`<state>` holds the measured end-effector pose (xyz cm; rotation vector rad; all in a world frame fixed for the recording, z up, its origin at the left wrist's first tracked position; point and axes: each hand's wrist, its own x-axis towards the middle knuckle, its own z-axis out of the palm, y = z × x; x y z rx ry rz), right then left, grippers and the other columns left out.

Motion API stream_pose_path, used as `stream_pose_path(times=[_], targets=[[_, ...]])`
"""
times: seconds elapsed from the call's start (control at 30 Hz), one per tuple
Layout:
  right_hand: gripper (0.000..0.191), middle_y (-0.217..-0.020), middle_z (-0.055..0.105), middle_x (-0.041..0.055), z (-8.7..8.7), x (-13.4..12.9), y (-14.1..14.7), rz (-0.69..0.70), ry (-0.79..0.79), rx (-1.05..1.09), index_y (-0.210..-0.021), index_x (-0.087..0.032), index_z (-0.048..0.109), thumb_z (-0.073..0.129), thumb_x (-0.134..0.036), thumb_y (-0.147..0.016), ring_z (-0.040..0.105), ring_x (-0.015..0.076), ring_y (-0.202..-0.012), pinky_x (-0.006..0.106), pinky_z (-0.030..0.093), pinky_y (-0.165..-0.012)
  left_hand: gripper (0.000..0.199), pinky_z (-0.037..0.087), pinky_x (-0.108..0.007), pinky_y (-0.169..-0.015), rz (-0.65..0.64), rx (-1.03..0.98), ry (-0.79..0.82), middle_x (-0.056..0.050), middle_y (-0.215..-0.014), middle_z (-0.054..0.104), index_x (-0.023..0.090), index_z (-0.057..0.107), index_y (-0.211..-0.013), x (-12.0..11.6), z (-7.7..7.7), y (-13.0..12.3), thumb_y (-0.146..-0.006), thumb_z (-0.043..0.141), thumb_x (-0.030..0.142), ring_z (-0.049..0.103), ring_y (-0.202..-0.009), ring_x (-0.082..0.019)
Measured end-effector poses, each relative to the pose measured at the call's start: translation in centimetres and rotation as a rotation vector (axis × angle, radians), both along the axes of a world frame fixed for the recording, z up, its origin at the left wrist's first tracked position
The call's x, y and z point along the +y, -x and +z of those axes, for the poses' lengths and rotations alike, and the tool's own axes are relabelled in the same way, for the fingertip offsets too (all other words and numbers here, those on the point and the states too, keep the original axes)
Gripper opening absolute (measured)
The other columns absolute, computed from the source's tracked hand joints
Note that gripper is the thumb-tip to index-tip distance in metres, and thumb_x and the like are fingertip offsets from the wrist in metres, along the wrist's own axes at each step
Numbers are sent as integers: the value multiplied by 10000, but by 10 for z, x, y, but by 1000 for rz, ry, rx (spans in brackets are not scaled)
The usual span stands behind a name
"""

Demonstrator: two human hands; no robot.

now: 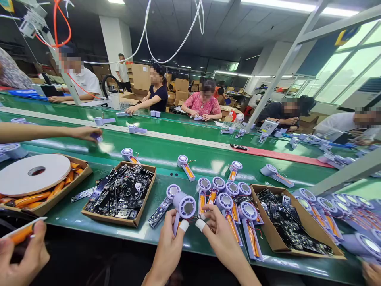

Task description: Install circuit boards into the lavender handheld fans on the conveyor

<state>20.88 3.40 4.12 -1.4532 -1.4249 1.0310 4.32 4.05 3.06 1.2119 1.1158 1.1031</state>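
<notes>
holding a lilac round-headed housing (pixel 184 205) upright just above the left hand (pixel 168 248), over the edge of a green conveyor surface (pixel 208 159). left fingers (pixel 172 222) wrapped closed around the housing's narrow handle, with a white wrap (pixel 183 225) on the tip of one digit. right hand (pixel 222 242) close beside it at the handle's top end, right fingers (pixel 212 214) curled and pinched near thin wires (pixel 196 217); whether they have hold of a wire, i cannot tell. a second white wrap (pixel 200 225) sits on one right digit. at 12 to 2 o'clock from the hands, similar lilac units (pixel 226 194) stand and lie close together, orange cells (pixel 202 204) set in their handles. at 11 o'clock, just beside the left hand, lies a unit with a black circuit board (pixel 160 211) along its handle. cardboard tray of black boards (pixel 119 194) at 10 o'clock; second tray of boards (pixel 297 222) at 2 to 3 o'clock. at 9 o'clock, a white tape roll (pixel 32 174) rests on a third tray holding loose orange cells (pixel 32 198). at far 8 o'clock, a co-worker's hand (pixel 22 254) grips a white-and-orange piece (pixel 24 232), apart from the person's own hands.
</notes>
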Motion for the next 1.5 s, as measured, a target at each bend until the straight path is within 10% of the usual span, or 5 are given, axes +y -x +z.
stream_pose_path(times=[0.2, 0.43, 0.87, 1.27, 1.5], targets=[[180, -747, 652, 26, 31, -8, -8, 330, -118, -637, -870, -250, 636, 464, -253, -920, 583, 199, -694, 283, 307, -610, 269, 447, -267, -701, 52, -92, 39, -54, -937, 692, 196, 598, -994, 4, 1, 0, -807, 637, 385, 618, -810, -204], [120, -850, 705, 46, 58, -13, 4, 559, -74, -729, -891, -230, 673, 565, -200, -849, 622, 221, -777, 286, 326, -668, 203, 407, -239, -585, -93, -267, 234, 19, -723, 611, 206, 557, -889, 4, 2, 2, -819, 592, 394, 534, -605, -131], [665, -419, 396, -58, -14, -17, 36, 22, 279, 328, -543, -184, 495, 485, -829, -706, 315, 59, -356, 196, 228, -372, 230, 456, -268, -693, -199, -590, 342, 25, -794, 596, 231, 574, -1009, -9, -2, 0, -854, 586, 400, 571, -691, -135], [615, -520, 422, -43, -19, -23, 48, -187, 334, 543, -623, -186, 504, 586, -794, -665, 329, 66, -423, 191, 233, -380, 359, 489, -289, -733, -96, -256, 197, 1, -835, 634, 220, 513, -1154, -11, -8, -9, -875, 566, 439, 574, -674, -143], [579, -600, 516, -40, -19, -44, 50, -155, 139, 391, -1173, -197, 549, 652, -603, -774, 416, 115, -501, 225, 351, -473, 231, 457, -274, -725, 39, -49, 123, -18, -866, 637, 216, 525, -1065, -11, -3, -12, -913, 474, 382, 575, -785, -174]])
